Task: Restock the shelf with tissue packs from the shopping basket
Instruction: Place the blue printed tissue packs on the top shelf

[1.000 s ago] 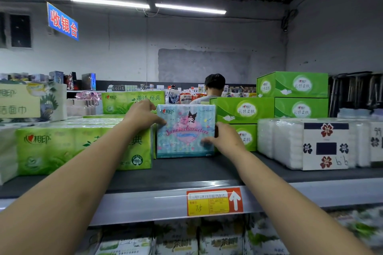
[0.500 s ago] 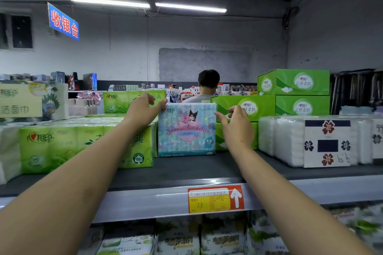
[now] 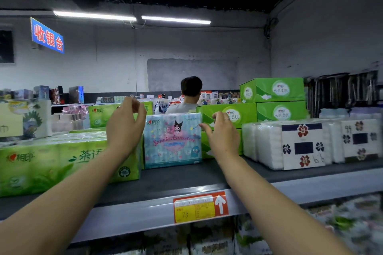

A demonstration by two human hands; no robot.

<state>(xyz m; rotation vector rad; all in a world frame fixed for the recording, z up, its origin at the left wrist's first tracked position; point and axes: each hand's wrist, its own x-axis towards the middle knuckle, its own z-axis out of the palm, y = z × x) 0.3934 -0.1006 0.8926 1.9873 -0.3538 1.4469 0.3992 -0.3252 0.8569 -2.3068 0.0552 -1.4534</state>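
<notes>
Pastel-blue film printed with cartoon characters is wrapped round the tissue pack [image 3: 173, 139], which is stood upright on the dark shelf [image 3: 186, 178], set back from the front edge. It is flanked on its left by a row of green tissue packs [image 3: 62, 163], pressed close against it, and on its right by stacked green boxes [image 3: 277, 109], which are placed slightly further back.

Both arms are stretched forward over the shelf edge. The left hand [image 3: 124, 128] is raised in front of the green tissue packs, just beside the upper left corner of the tissue pack; its fingers are loosely curled and nothing is enclosed by them. The right hand [image 3: 222, 132] is held at the upper right corner, with fingers likewise loosely bent and nothing gripped. Its thumb is brought up to the pack's right edge, though whether the film is actually touched cannot be told.

Further right, white packs with flower labels [image 3: 290, 145] are lined up along the shelf. A yellow and red price tag [image 3: 200, 207] is fixed to the shelf's front rail. Beyond the shelf, a person [image 3: 190, 93] is seen from behind, and a blue sign [image 3: 47, 35] is mounted on the wall to the left. More packs are stored on the level below, but they are blurred.
</notes>
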